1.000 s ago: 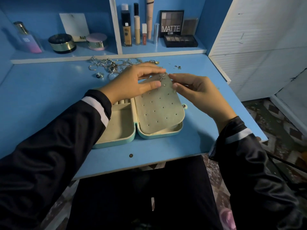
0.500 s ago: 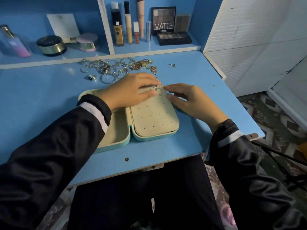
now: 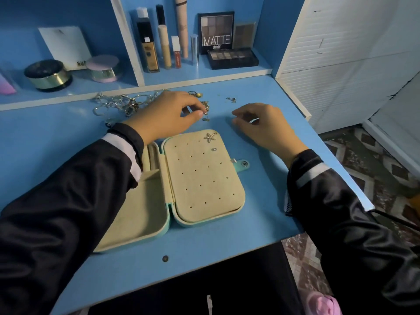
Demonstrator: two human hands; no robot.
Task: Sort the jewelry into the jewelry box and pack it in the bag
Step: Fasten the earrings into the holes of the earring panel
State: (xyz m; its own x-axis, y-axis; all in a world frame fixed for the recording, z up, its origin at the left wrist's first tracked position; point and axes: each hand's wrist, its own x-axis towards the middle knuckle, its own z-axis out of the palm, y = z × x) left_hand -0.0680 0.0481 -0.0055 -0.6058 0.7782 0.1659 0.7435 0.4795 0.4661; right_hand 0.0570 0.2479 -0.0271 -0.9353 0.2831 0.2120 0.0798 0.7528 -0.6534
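Left hand (image 3: 168, 114): I see it pinching a small earring (image 3: 205, 112).
Right hand (image 3: 261, 126): loosely curled, empty, right of that pinch.

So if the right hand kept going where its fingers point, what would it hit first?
Probably the small stud on the desk, then the left hand just beyond, though depth is unclear.

- Looking forward and down from head height, over both dark sleeves (image 3: 68, 201), onto the blue desk (image 3: 56, 137).
- Sitting close, framing the open jewelry box (image 3: 204, 178) near centre, with the left hand (image 3: 163, 117) and right hand (image 3: 266, 126) just beyond it.
- Taking in the cosmetics shelf (image 3: 204, 76) along the top and the patterned floor (image 3: 363, 160) at right.
- Bowing straight edges towards the borders, being wide-angle.
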